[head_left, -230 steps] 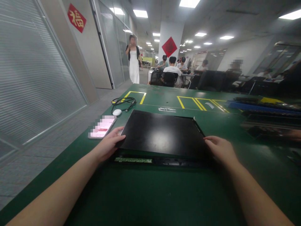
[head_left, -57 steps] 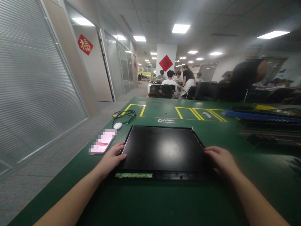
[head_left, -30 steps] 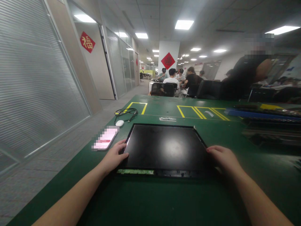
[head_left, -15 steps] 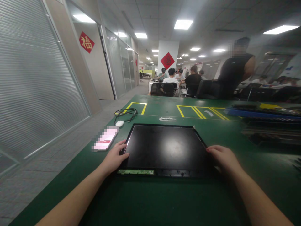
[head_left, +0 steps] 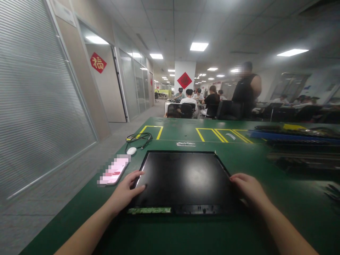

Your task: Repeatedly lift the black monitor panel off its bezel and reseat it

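A black flat display panel (head_left: 180, 179) lies face up on the green table, its screen reflecting a bright patch of light. A green circuit board strip (head_left: 149, 210) shows along its near edge, on the left. My left hand (head_left: 127, 191) grips the panel's left side, thumb and fingertips over the frame. At the right edge, my right hand (head_left: 248, 187) has its fingertips closed on the frame; its lower fingers are partly hidden.
Left of the panel lie a phone (head_left: 115, 170), a white mouse-like object (head_left: 131, 151) and a coiled black cable (head_left: 139, 140). Stacked dark panels and a blue piece (head_left: 287, 136) occupy the right of the green table (head_left: 172, 237). Several people sit or stand beyond.
The camera view has tilted up, so the table, panel and hands appear lower. Both hands keep nearly the same grip on the panel.
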Demonstrator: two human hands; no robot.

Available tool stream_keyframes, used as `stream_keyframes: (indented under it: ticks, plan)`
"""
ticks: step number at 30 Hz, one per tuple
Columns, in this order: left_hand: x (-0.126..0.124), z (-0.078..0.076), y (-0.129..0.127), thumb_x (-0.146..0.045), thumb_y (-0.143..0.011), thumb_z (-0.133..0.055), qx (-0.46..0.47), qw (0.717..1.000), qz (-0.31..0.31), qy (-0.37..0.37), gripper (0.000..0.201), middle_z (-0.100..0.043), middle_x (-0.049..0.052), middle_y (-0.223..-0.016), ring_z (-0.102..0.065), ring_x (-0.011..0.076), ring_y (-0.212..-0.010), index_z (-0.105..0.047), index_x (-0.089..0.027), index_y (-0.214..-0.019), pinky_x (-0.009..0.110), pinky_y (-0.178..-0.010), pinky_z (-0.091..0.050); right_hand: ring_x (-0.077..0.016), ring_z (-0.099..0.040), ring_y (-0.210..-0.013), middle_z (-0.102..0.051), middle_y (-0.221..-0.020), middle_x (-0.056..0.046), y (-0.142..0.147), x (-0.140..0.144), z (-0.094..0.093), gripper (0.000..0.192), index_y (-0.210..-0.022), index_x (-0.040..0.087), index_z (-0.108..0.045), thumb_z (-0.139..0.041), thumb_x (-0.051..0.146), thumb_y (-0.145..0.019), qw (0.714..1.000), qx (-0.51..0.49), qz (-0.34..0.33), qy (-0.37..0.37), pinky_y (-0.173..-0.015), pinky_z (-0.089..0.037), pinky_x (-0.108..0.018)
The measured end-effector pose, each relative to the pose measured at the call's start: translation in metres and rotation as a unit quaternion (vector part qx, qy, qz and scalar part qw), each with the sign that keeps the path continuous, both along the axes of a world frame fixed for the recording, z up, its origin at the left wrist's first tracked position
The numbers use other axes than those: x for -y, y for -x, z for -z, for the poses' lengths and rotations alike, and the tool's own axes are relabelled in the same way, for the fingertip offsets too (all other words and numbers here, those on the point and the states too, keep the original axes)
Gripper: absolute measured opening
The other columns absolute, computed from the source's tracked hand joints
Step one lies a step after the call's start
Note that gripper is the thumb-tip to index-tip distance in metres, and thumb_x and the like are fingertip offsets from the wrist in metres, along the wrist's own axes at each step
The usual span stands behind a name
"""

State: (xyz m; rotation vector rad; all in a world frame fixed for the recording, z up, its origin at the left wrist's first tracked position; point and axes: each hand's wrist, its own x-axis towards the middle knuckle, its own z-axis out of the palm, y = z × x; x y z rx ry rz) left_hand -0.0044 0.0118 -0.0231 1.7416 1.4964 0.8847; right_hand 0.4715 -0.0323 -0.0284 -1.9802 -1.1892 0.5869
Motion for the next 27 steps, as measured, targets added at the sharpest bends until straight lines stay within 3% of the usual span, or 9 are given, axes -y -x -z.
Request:
stream_keyframes:
  ticks: [8, 13, 22, 27]
  plan:
    - [0.008, -0.016, 0.010, -0.041, -0.075, -0.070, -0.151, 0.981, 0.096, -0.071, 0.056, -0.051, 0.014, -0.149, -0.047, 0.0359, -0.136, -0.065, -0.025, -0.128, 0.051, -0.113, -0.035, -0.0242, -0.068, -0.081, -0.077, -0.082, -0.002, 0.004, 0.001, -0.003, 0.025, -0.075, 0.026, -0.076, -0.054, 0.036, -0.073, 0.992, 0.128, -0.014, -0.017, -0.069, -0.047, -0.032]
    - [0.007, -0.023, 0.021, -0.042, -0.075, -0.072, -0.181, 0.971, 0.152, -0.044, 0.058, -0.051, 0.010, -0.150, -0.048, 0.0344, -0.136, -0.065, -0.031, -0.132, 0.049, -0.112, -0.037, -0.0243, -0.068, -0.085, -0.077, -0.085, -0.002, 0.003, 0.000, -0.002, 0.027, -0.079, 0.025, -0.076, -0.052, 0.037, -0.074, 0.992, 0.128, -0.017, -0.008, -0.073, -0.047, -0.033]
    - [0.009, -0.035, 0.026, -0.038, -0.065, -0.079, -0.217, 0.963, 0.157, -0.038, 0.051, -0.053, 0.009, -0.149, -0.049, 0.0378, -0.134, -0.076, -0.032, -0.115, 0.051, -0.110, -0.038, -0.0257, -0.068, -0.089, -0.076, -0.092, -0.003, 0.010, 0.004, -0.009, 0.032, -0.088, 0.025, -0.076, -0.053, 0.042, -0.074, 0.992, 0.124, -0.018, -0.016, -0.079, -0.049, -0.035]
    - [0.009, -0.037, 0.024, -0.039, -0.065, -0.079, -0.236, 0.959, 0.154, -0.039, 0.054, -0.054, 0.009, -0.148, -0.052, 0.0380, -0.131, -0.074, -0.033, -0.118, 0.050, -0.107, -0.041, -0.0283, -0.067, -0.100, -0.076, -0.103, -0.004, 0.008, 0.003, -0.008, 0.035, -0.095, 0.026, -0.077, -0.054, 0.040, -0.074, 0.989, 0.144, -0.025, -0.010, -0.087, -0.050, -0.038]
